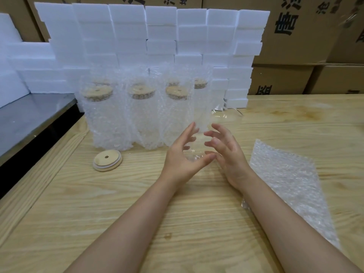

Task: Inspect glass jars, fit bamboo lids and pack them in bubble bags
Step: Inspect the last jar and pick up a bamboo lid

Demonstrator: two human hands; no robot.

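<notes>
Both hands hold a clear glass jar just above the wooden table. The jar leans away to the right, and its open rim shows faintly near the packed jars. My left hand grips its left side with thumb and fingers curled round the glass. From the right, the spread, curled fingers of my right hand wrap the jar. A loose bamboo lid with a small hole lies flat to the left of my hands. An empty bubble bag lies flat to the right.
Several lidded jars in bubble bags stand upright in rows behind my hands. A wall of white foam blocks rises behind them, with cardboard boxes at the back right. A grey metal surface borders the table's left edge.
</notes>
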